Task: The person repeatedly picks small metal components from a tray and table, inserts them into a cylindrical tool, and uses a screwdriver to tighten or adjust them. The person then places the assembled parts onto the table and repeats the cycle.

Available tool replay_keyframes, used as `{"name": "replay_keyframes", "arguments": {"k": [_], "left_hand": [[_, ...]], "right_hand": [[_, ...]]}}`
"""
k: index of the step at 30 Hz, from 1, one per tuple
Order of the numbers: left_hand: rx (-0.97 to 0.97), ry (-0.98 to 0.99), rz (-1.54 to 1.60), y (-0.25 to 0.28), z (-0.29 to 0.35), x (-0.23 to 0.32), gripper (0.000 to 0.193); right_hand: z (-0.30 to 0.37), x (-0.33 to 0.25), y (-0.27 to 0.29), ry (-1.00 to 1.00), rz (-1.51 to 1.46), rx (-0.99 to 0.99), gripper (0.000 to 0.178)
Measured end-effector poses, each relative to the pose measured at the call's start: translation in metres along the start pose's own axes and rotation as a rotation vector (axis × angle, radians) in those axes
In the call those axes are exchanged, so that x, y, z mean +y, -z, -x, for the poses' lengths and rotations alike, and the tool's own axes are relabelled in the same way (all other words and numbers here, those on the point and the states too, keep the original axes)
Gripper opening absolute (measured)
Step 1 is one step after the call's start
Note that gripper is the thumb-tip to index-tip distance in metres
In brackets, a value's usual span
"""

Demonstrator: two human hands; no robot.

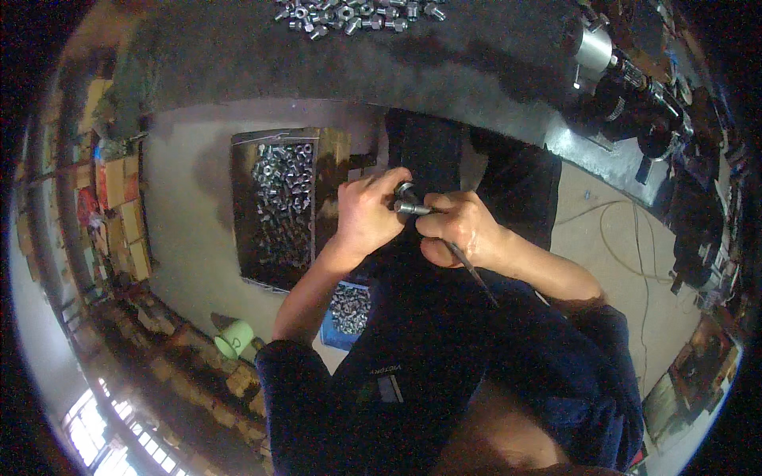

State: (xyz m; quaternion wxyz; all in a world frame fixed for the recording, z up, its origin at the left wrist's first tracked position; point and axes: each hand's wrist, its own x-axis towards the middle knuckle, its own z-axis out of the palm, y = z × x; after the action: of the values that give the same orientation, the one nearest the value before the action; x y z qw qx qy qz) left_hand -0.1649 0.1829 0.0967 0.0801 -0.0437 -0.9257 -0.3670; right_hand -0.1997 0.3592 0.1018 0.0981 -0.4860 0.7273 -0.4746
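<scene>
Above my lap, my left hand (369, 208) curls its fingers and thumb round a small silver metal fitting (408, 208). A darker round piece (406, 189) shows at the same fingertips; I cannot tell whether it belongs to the fitting. My right hand (462, 226) is closed round a thin dark tapering tool (475, 276), whose tail slants out below the palm toward my shirt. At the other end, the right fingertips meet the fitting, and the tool's tip is hidden there.
To the left, a dark open box (274, 208) holds many metal fittings. Below it stands a blue bin (340, 341) of small metal parts. A dark workbench (238, 63) carries a fitting pile (357, 14) and a machine (627, 75). A green bucket (233, 339) lies tipped; cables (639, 246) cross the floor.
</scene>
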Motion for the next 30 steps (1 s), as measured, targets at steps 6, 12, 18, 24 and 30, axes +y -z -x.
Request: {"name": "replay_keyframes", "arguments": {"k": [6, 12, 18, 24, 30], "left_hand": [[-0.165, 0.154, -0.13, 0.011, -0.031, -0.01, 0.022], [-0.039, 0.093, -0.094, 0.013, -0.122, -0.027, 0.026], [0.017, 0.01, 0.477, 0.006, -0.24, -0.034, 0.04], [0.112, 0.086, 0.871, 0.02, -0.242, -0.018, 0.05], [0.11, 0.186, 0.435, 0.081, -0.137, -0.069, 0.038]], "right_hand": [[0.02, -0.004, 0.01, 0.131, 0.209, 0.167, 0.018], [0.026, -0.008, 0.038, 0.221, 0.253, 0.221, 0.02], [0.036, -0.011, 0.025, 0.076, 0.048, 0.18, 0.026], [0.043, -0.01, 0.028, -0.055, -0.02, 0.213, 0.027], [0.038, -0.004, 0.016, 0.036, -0.061, 0.212, 0.027]]}}
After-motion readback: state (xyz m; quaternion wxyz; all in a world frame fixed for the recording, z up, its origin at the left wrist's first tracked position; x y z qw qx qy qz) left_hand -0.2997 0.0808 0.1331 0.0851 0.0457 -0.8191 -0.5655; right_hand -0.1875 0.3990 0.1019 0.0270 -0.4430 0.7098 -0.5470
